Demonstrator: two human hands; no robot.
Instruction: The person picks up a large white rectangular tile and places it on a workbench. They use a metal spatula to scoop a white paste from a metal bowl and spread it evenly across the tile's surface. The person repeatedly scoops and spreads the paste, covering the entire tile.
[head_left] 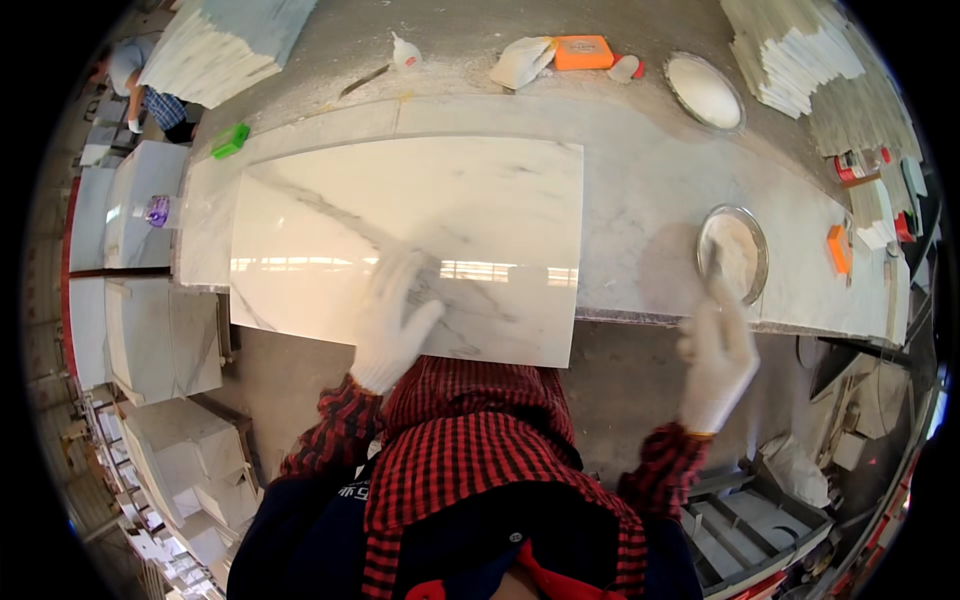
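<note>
A white, grey-veined marble-look slab (480,200) with a glossy face lies on the worktable and juts over its near edge. My left hand (393,318), in a white glove, rests flat on it with thumb and fingers apart. To the right stands a round metal bowl (764,262) holding pale powder or paste (735,250). My right hand (718,350), also gloved, is at the bowl's near rim, fingers closed around a thin spatula-like tool (713,262). The tool's far end dips into the bowl; motion blur hides its exact shape.
A second bowl of white powder (704,90), an orange box (583,52), a white squeeze bottle (406,52) and a thin blade (364,80) lie farther back. Stacked slabs (225,45) flank the table. A green block (230,140) lies left, another person (150,90) beyond.
</note>
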